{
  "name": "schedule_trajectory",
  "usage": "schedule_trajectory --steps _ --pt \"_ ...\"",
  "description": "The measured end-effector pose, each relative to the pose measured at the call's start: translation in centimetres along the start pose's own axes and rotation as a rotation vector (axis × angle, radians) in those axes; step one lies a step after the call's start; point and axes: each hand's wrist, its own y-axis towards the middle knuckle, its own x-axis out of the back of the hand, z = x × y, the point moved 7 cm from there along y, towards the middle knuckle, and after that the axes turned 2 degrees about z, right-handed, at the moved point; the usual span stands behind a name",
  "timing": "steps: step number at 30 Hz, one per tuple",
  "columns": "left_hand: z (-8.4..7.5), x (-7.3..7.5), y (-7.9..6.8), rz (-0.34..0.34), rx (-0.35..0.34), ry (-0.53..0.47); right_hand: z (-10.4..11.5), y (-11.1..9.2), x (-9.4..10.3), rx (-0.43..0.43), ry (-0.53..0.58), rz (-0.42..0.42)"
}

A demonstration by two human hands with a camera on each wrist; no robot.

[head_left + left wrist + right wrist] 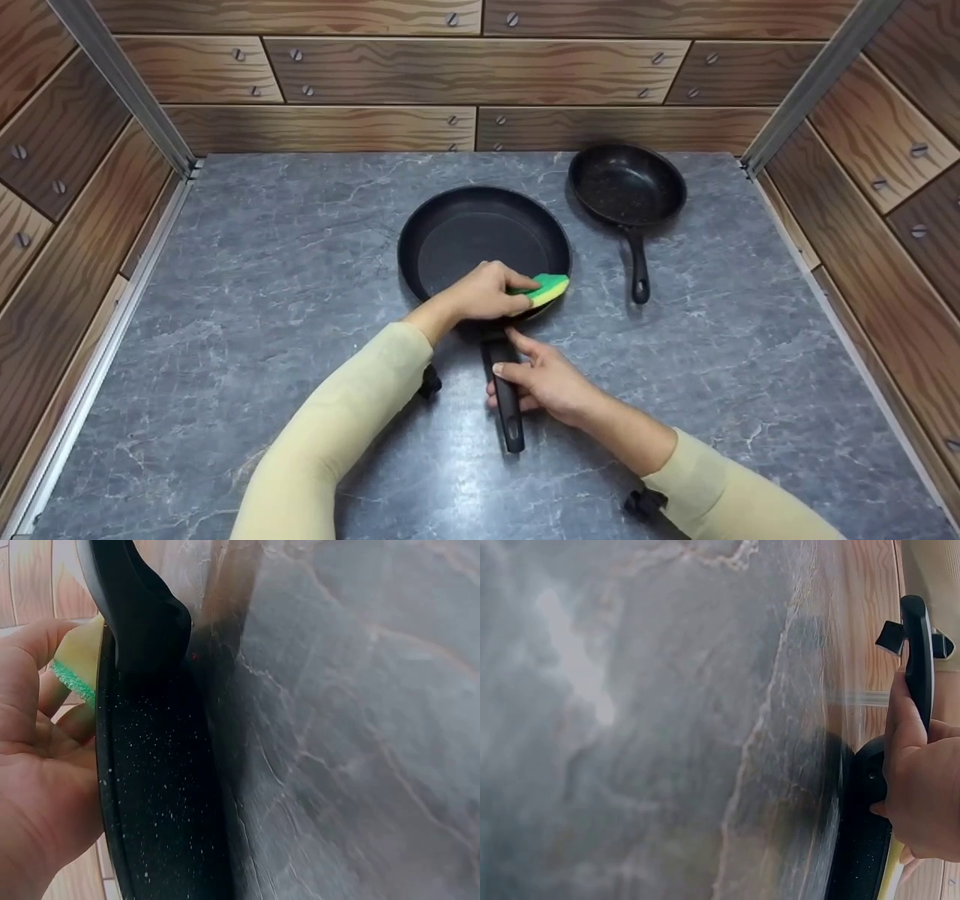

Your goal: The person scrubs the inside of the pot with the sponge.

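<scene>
A large black frying pan sits mid-table with its handle toward me. My left hand reaches over the near rim and grips a green and yellow sponge at the pan's near right inner side. In the left wrist view the sponge shows between thumb and fingers, beside the pan's speckled outer wall. My right hand holds the handle near the pan, thumb on top and fingers beneath. The right wrist view shows the hand round the handle.
A smaller black frying pan rests at the back right, its handle pointing toward me. The grey marbled table is bounded by wood-patterned walls at the back and both sides, with metal posts at the corners.
</scene>
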Motion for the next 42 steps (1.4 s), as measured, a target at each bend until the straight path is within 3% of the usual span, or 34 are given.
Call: schedule_trajectory --steps 9,18,42 --pt "0.0 -0.5 1.5 0.024 0.03 -0.08 0.1 -0.1 -0.1 -0.005 -0.001 0.0" --pt "0.1 -0.6 2.5 -0.003 0.063 -0.078 0.1 0.0 -0.1 -0.005 0.006 -0.001" --pt "1.1 0.6 5.0 -0.12 0.063 0.0 0.0 0.1 -0.1 -0.018 0.005 -0.004"
